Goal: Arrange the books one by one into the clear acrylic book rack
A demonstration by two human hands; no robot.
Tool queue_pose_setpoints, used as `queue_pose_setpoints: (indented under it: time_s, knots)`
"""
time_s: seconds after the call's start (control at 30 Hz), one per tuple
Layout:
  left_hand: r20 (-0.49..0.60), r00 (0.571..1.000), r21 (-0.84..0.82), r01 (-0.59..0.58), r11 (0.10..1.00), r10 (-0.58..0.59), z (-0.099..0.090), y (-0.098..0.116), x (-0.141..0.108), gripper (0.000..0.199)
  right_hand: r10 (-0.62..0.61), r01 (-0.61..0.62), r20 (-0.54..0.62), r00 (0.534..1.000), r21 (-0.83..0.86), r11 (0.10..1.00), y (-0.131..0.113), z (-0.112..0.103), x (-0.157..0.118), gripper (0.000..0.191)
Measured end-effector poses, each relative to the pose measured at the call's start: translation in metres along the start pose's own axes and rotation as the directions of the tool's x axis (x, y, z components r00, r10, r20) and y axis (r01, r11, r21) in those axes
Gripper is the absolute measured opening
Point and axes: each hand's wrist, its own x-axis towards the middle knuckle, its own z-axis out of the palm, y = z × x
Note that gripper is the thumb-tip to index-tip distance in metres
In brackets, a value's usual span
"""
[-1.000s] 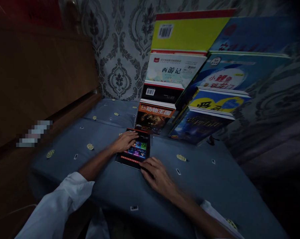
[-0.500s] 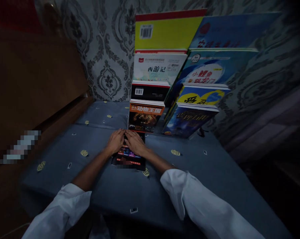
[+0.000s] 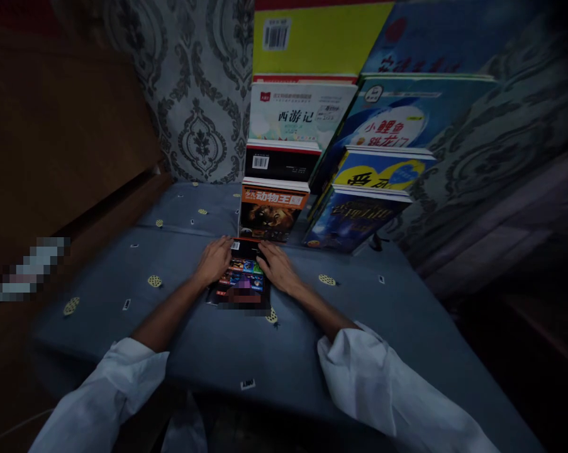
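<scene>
A dark book [image 3: 244, 277] with small colourful pictures and a barcode lies flat on the blue-grey cloth. My left hand [image 3: 214, 259] rests at its upper left edge, fingers stretched forward. At its upper right edge lies my right hand [image 3: 277, 265], fingers spread and lying flat. Just beyond stands an orange book with a lion on it [image 3: 272, 212], in front of a black book [image 3: 281, 165] and a white book [image 3: 297, 113]. To the right, a dark blue book [image 3: 354, 220] stands before a yellow and blue one [image 3: 380, 175].
Taller books stand behind, among them a yellow-green one [image 3: 316, 41] and a teal one [image 3: 420, 113]. A brown wooden cabinet [image 3: 66, 138] borders the cloth-covered surface [image 3: 137, 333] on the left. Patterned wallpaper [image 3: 199, 94] is behind, and a pale curtain-like cloth hangs at right.
My hands have moved apart, from the middle of the dark book out to its two sides, uncovering its pictures and barcode. The view has shifted slightly.
</scene>
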Motion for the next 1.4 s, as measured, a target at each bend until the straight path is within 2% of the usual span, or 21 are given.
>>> queue_pose_setpoints:
  time_s: [0.2,0.53,0.9,1.1,1.4]
  knots:
    - [0.035,0.999,0.023,0.018,1.000,-0.018,-0.005,0.004,0.000,0.041,0.012,-0.010,-0.048,0.999,0.043,0.999,0.007,0.005,-0.005,0.049]
    - [0.070,0.997,0.088,0.014,0.996,-0.020,-0.004,0.007,0.004,0.044,0.007,-0.006,-0.059,0.998,0.008,1.000,0.004,0.002,-0.004,0.046]
    - [0.047,0.999,0.127,-0.028,0.992,0.022,-0.003,0.005,0.004,0.044,-0.003,0.002,-0.073,0.997,-0.023,1.000,0.003,0.000,-0.004,0.044]
    - [0.034,0.999,0.107,-0.017,0.994,0.013,-0.004,0.006,0.005,0.043,0.033,-0.035,-0.050,0.998,-0.049,0.998,-0.001,-0.004,-0.004,0.044]
    - [0.055,0.998,0.103,-0.015,0.995,0.009,-0.004,0.006,0.004,0.043,0.060,-0.067,-0.088,0.994,-0.078,0.995,-0.004,-0.008,-0.006,0.043]
